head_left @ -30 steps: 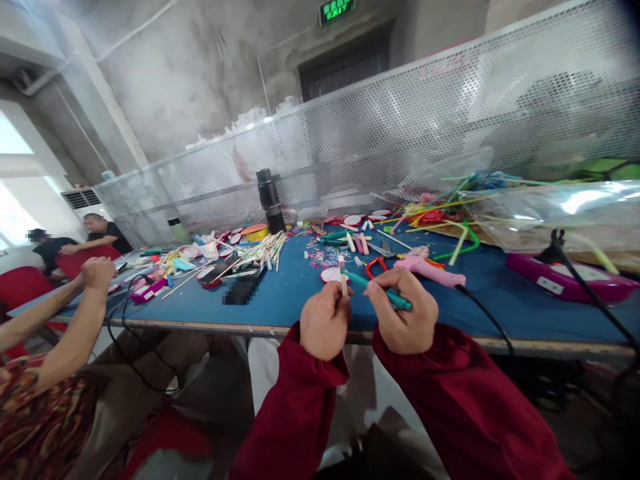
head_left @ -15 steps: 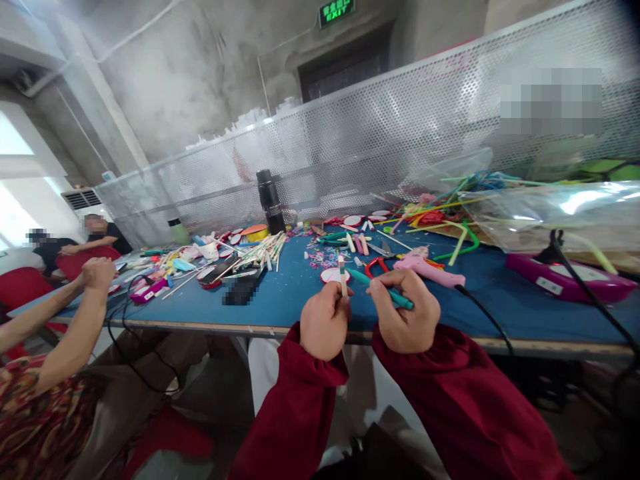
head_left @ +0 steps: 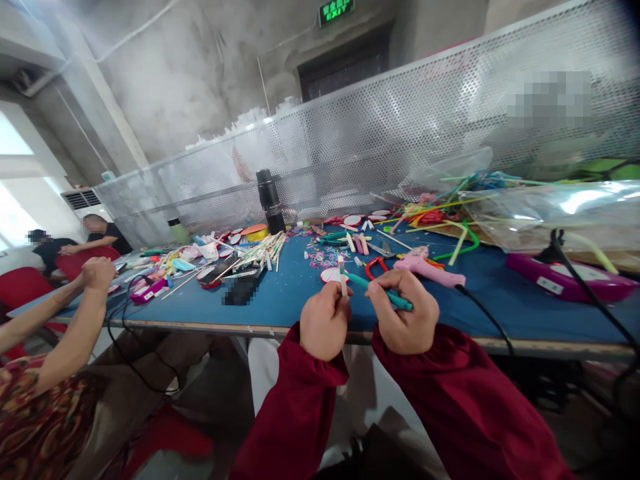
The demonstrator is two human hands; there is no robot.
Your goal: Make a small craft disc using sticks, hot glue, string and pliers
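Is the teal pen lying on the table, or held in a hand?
Held: the right hand grips the teal pen, its front end pointing toward the pale stick in the left hand.

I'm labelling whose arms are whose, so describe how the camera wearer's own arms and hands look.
Long, plain dark-red sleeves, creased, ending in gathered cuffs. The left hand and right hand are bare: no gloves or rings show.
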